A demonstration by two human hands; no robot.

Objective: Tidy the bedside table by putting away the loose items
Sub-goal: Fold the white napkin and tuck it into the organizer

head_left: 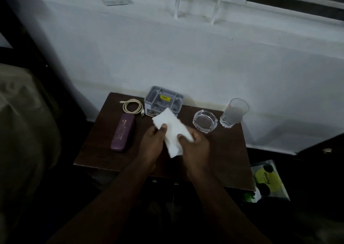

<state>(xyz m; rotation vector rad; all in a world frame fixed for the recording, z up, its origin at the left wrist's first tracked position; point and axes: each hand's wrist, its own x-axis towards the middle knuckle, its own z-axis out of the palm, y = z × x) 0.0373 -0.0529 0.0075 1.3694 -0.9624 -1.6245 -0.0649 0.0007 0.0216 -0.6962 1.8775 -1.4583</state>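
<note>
Both hands hold a white tissue (171, 130) above the middle of the dark wooden bedside table (96, 143). My left hand (153, 145) pinches its left edge with the thumb on top. My right hand (193, 143) grips its right side. On the table lie a purple glasses case (122, 133) at the left, a coiled beige cable (132, 106) behind it, a grey compartment organiser (163, 99) with a yellow label at the back, a clear glass ashtray (205, 121) and a drinking glass (235, 112) at the right.
A white wall rises behind the table, with window bars above. A bed with a drab cover (24, 122) lies to the left. A green and yellow plastic packet (269, 181) sits on the floor at the table's right front corner.
</note>
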